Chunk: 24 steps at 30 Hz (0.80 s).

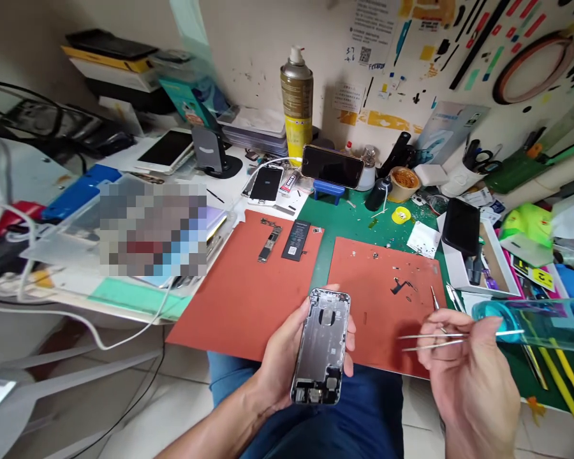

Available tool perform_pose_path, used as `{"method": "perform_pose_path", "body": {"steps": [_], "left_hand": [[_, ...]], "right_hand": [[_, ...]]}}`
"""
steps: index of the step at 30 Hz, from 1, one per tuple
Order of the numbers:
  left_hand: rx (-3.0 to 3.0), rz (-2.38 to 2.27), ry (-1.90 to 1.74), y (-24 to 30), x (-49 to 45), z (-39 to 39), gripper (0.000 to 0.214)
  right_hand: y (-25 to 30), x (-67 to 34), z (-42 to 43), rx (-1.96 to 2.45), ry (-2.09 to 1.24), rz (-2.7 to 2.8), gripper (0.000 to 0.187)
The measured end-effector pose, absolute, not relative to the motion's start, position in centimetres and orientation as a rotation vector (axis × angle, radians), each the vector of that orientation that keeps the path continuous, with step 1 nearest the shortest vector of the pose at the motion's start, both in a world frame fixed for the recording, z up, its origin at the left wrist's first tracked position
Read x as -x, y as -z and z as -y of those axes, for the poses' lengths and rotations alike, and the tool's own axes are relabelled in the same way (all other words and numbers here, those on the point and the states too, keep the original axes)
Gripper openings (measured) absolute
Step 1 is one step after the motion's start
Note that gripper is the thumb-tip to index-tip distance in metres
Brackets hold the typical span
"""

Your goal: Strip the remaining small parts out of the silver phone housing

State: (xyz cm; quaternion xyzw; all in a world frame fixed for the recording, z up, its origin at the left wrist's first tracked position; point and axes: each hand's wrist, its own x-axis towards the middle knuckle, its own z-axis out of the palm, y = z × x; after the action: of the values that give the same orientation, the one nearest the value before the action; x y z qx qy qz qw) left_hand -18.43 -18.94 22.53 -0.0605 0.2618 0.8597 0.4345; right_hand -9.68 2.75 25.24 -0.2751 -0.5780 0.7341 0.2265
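Note:
My left hand (pixel 280 354) is closed around the edges of an opened phone housing (pixel 318 338), its silver inside facing up and small parts still along the lower end. In my right hand (pixel 476 376) are metal tweezers (pixel 437 341), their tips apart and pointing left, with nothing between them. A slim pointed tool (pixel 434 298) shows behind those fingers; whether it is held I cannot tell. Beyond the housing, a logic board (pixel 270 241) and a black phone battery (pixel 296 241) lie on the left red mat (pixel 220 306). Small screws and a black flex cable (pixel 400 285) rest on the right red mat (pixel 363 347).
A phone (pixel 332 166) leans on a blue stand at the back, near a spray can (pixel 297 105). To the right are a white box (pixel 500 268), a clear blue bottle (pixel 540 322) and yellow-handled tools (pixel 562 382). A white cable (pixel 88 331) loops at the left.

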Motion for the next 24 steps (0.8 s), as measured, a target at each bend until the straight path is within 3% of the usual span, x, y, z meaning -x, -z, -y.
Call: {"method": "perform_pose_path", "body": {"steps": [6,16,24], "left_hand": [[0.091,-0.553,-2.124,-21.5,18.4,19.1,0.055],[0.053,-0.523,-2.107,-21.5,18.3,19.4,0.059],[0.048,-0.486,-2.100,-21.1,18.3,19.7,0.063]], "right_hand": [[-23.9,9.9,0.5,0.553,-1.983,1.652,0.015],[-21.7,10.3,3.4,0.508,-1.631,1.750,0.008],[-21.1,10.6,3.8,0.465,-1.644,1.791,0.010]]}}
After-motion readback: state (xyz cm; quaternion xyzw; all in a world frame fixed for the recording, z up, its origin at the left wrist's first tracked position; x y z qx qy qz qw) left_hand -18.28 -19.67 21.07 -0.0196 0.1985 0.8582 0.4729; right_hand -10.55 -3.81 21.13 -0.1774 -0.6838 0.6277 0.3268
